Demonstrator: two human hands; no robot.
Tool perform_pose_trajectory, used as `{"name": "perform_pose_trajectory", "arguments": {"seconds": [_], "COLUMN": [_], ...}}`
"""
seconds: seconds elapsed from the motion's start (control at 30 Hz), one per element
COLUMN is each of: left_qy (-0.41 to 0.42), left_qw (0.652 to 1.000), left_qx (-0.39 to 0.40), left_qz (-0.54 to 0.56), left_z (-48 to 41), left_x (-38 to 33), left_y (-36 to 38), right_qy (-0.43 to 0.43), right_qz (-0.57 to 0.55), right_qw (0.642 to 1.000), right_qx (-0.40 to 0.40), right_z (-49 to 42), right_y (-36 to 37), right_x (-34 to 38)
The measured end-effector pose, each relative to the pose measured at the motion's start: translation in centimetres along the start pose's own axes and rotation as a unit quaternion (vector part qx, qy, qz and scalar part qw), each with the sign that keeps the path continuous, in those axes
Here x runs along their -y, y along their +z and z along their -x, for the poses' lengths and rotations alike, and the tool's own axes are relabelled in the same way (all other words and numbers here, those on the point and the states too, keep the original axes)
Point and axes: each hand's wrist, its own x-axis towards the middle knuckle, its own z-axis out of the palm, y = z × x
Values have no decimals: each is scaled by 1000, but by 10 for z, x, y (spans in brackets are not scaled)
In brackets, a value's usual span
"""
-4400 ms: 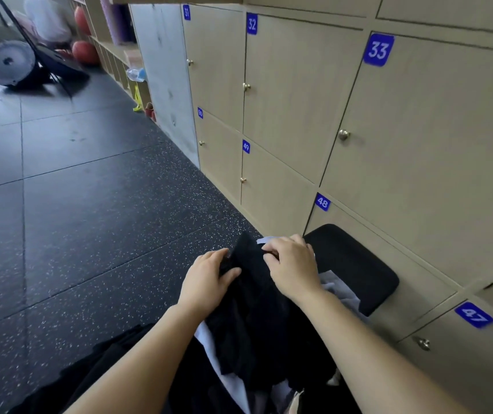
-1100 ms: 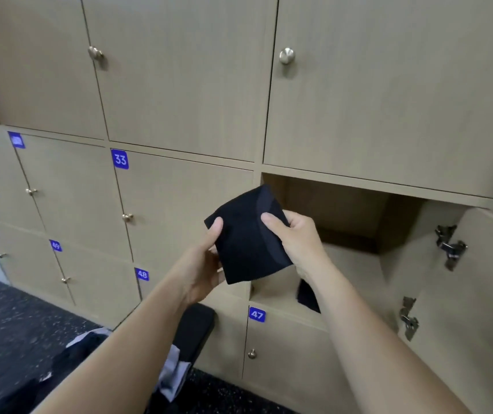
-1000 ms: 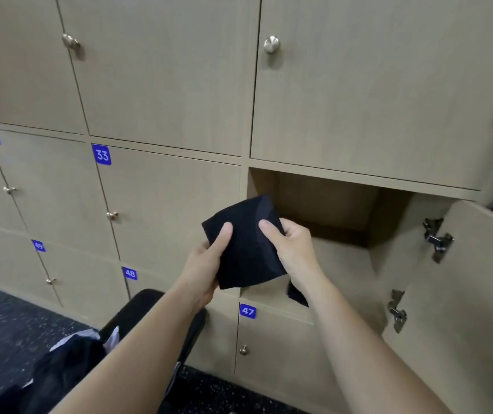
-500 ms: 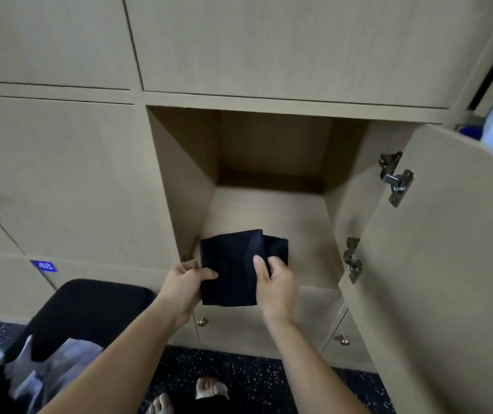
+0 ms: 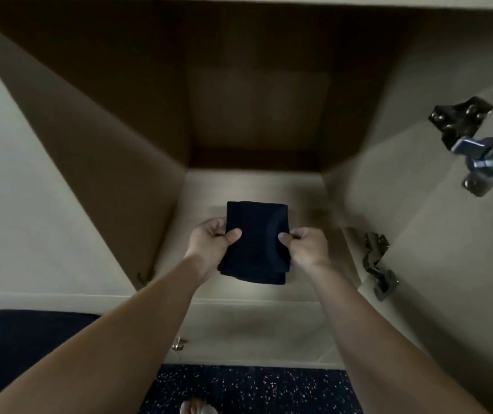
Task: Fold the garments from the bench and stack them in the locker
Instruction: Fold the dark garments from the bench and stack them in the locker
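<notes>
We judge this piece to be at the placing step. The folded dark garment (image 5: pixel 254 243) is already a tidy rectangle and is inside the open locker (image 5: pixel 105 130), low over its floor and near the front lip, at about 6 o'clock from the middle of our view. We cannot tell whether it touches the floor yet. Our left hand (image 5: pixel 209 243) pinches its 9 o'clock edge, thumb on top and fingers curled beneath. Our right hand (image 5: pixel 305 249) pinches the 3 o'clock edge the same way, so neither has let go. What is left for this piece, as we read it, is to lay it flat and release it. This one garment is all we can see in the locker, and anything lying under it would be hidden. The door (image 5: pixel 463 279) stands open at 3 o'clock, with its upper hinge (image 5: pixel 478 150) at 2 o'clock and its lower hinge (image 5: pixel 379 264) at 4 o'clock. Only a dark corner of the bench (image 5: pixel 24 348) shows, at 8 o'clock. We see no garments on that corner, so we cannot say how much of the whole job remains.
</notes>
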Motion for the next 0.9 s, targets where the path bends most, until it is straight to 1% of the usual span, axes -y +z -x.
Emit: {"name": "perform_pose_trajectory", "arguments": {"seconds": [0.13, 0.27, 0.4, 0.5, 0.6, 0.67, 0.7, 0.73, 0.77, 0.8, 0.83, 0.87, 0.9], "left_qy": [-15, -6, 4, 11, 20, 40, 76, 131, 188, 229, 243, 233, 215], "left_qw": [1000, 1000, 1000, 1000, 994, 982, 969, 946, 912, 874, 839, 809, 783], "left_qx": [2, -1, -3, -24, -55, -68, -74, -75, -63, -31, 10, 47, 68], "left_qz": [-23, -24, -9, -13, -95, -173, -224, -286, -358, -428, -487, -538, -579], "left_z": [-21, -27, -23, -21, -21, -20, -19, -17, -16, -15, -14, -13, -12], "left_x": [23, 41, 46, 49, 50, 50, 50, 49, 49, 49, 50, 53, 56], "left_y": [3, 0, 2, 5, 8, 8, 7, 6, 6, 7, 8, 9, 10], "right_qy": [12, 13, 17, 12, -13, -44, -88, -148, -203, -238, -240, -226, -213], "right_qz": [22, 23, -22, -16, 47, 158, 228, 288, 335, 362, 384, 405, 419], "right_qw": [1000, 999, 1000, 1000, 999, 985, 968, 944, 920, 901, 889, 880, 875], "right_qx": [-1, 18, 5, -7, -22, -44, -60, -60, -32, 13, 63, 100, 119], "right_z": [-14, -13, -8, -7, -7, -2, 1, 4, 6, 7, 8, 7, 7], "right_y": [9, 17, 19, 20, 22, 20, 18, 17, 18, 20, 23, 25, 25], "right_x": [-12, -26, -37, -39, -40, -36, -34, -32, -31, -32, -34, -38, -42]}}
